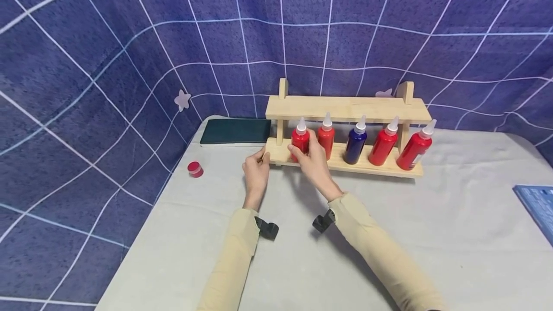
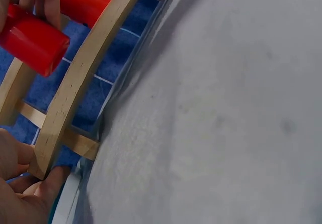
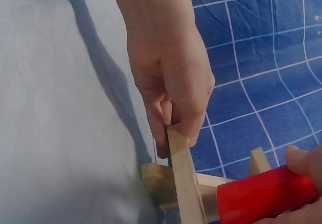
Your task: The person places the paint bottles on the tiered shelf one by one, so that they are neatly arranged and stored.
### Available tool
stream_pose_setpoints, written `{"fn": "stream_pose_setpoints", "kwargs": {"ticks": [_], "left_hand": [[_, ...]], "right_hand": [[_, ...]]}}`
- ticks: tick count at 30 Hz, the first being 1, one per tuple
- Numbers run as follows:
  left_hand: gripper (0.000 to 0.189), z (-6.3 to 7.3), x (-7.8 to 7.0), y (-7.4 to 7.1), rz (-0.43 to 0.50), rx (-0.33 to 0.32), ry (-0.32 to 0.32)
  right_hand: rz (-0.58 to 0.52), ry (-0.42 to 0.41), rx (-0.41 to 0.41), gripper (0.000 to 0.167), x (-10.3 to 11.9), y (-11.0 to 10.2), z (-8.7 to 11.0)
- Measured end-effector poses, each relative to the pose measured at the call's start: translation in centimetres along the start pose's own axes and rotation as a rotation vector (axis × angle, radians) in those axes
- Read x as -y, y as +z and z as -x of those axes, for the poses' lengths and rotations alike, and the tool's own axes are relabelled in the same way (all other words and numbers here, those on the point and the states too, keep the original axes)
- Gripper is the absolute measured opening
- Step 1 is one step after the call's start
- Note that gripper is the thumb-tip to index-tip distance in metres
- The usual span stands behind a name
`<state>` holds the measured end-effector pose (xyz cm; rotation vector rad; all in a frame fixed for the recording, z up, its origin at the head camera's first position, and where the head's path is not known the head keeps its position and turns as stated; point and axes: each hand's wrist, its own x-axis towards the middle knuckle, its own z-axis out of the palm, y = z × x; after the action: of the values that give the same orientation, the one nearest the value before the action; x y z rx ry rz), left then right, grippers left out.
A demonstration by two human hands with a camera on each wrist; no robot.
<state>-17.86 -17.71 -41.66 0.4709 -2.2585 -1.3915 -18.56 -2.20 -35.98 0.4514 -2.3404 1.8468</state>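
Note:
In the head view, my right hand [image 1: 316, 162] grips a red squeeze bottle [image 1: 300, 140] with a pointed white nozzle, at the left end of a two-tier wooden rack [image 1: 347, 108]. The bottle's base is close over the lower board [image 1: 276, 149]. With thumb and fingers, my left hand [image 1: 257, 172] pinches that board's left end; the right wrist view shows this left hand [image 3: 171, 93] around the board's edge. To the right, another red bottle [image 1: 326, 142], a dark blue bottle [image 1: 355, 146] and two more red bottles [image 1: 383, 147] stand along the lower board.
A dark green book [image 1: 242, 131] lies behind and left of the rack. On the left of the white-covered table [image 1: 173, 253] sits a small red-lidded jar [image 1: 195, 169]. A blue flat item [image 1: 537, 208] is at the right edge. Blue gridded cloth [image 1: 242, 42] hangs behind.

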Motion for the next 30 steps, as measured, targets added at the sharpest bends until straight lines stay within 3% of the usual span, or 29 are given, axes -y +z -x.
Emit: {"fn": "stream_pose_setpoints", "kwargs": {"ticks": [30], "left_hand": [[0.029, 0.1, 0.1, 0.2, 0.015, -0.006, 0.005]], "right_hand": [[-0.001, 0.052, 0.02, 0.052, -1.2, 1.1, -1.3]]}}
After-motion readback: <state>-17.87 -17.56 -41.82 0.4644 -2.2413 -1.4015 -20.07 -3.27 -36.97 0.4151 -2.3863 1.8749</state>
